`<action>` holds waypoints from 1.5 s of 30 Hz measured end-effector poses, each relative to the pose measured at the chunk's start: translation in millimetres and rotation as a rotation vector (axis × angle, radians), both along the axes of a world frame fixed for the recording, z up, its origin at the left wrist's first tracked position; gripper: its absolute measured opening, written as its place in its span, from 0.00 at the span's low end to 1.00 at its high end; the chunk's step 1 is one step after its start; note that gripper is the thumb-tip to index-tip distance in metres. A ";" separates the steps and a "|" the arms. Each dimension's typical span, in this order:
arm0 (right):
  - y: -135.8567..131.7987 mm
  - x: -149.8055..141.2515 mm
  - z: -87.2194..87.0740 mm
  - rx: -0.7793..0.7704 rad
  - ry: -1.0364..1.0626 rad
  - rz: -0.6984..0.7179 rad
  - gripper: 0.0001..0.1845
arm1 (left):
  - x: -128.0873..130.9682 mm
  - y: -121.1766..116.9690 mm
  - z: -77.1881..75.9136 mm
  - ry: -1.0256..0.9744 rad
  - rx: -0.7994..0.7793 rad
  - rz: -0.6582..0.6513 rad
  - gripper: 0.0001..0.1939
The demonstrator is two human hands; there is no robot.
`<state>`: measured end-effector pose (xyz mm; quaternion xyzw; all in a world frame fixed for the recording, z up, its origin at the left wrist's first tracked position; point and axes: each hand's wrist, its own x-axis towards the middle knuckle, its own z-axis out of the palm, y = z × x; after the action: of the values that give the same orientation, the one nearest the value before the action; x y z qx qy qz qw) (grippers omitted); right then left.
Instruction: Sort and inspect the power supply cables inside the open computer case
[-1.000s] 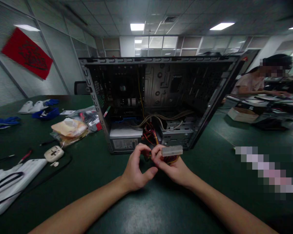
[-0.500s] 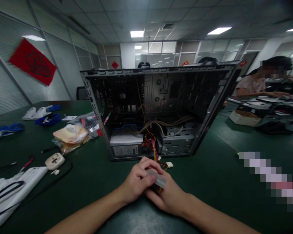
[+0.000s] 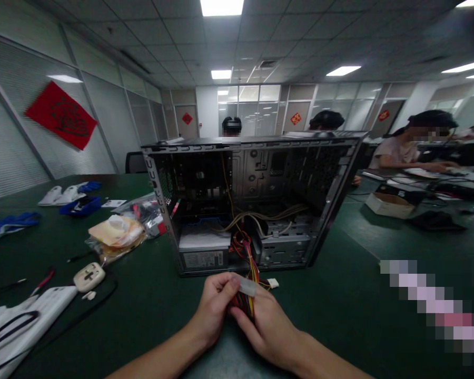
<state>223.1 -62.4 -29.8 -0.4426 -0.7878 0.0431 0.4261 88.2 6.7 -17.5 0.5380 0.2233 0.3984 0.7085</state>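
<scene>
Set close together, the left hand (image 3: 214,304) pinched a rectangular, translucent plastic connector (image 3: 247,286) while the right hand (image 3: 270,322) curled around a bundle of thin multicoloured wires (image 3: 240,302). Just beyond, an open, dark metal computer case (image 3: 268,141) stood on a smooth green desk (image 3: 161,305).

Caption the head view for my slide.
Both hands hold a pale connector and coloured wires before an open computer case.
</scene>
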 end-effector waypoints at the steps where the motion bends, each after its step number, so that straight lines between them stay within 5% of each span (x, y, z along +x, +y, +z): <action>1: 1.7 1.3 3.7 -0.005 0.040 -0.009 0.09 | 0.7 2.3 -0.1 -0.014 -0.052 0.043 0.20; 6: 8.0 7.1 15.8 0.000 0.146 -0.072 0.10 | 2.2 12.8 4.4 -0.024 -0.047 0.182 0.21; 12: 9.6 12.4 11.8 0.020 0.166 -0.056 0.08 | 0.8 13.8 5.7 -0.040 -0.001 0.138 0.17; 22: 12.4 15.7 11.5 -0.098 0.113 -0.054 0.18 | -5.6 13.0 17.4 0.166 0.358 0.145 0.19; 32: 13.4 25.8 15.4 0.020 0.084 -0.051 0.30 | -5.7 16.2 12.7 0.279 0.536 0.192 0.16; 39: 14.7 30.5 15.9 -0.001 0.115 -0.004 0.32 | -3.2 14.4 9.1 0.290 0.543 0.231 0.15; 45: 16.9 30.1 17.2 0.004 0.138 0.001 0.28 | -5.9 18.5 10.3 0.229 0.395 0.261 0.17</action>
<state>253.2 -45.6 -12.7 -0.4372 -0.7570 0.0723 0.4803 82.2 25.2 -7.3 0.6741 0.2875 0.4587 0.5026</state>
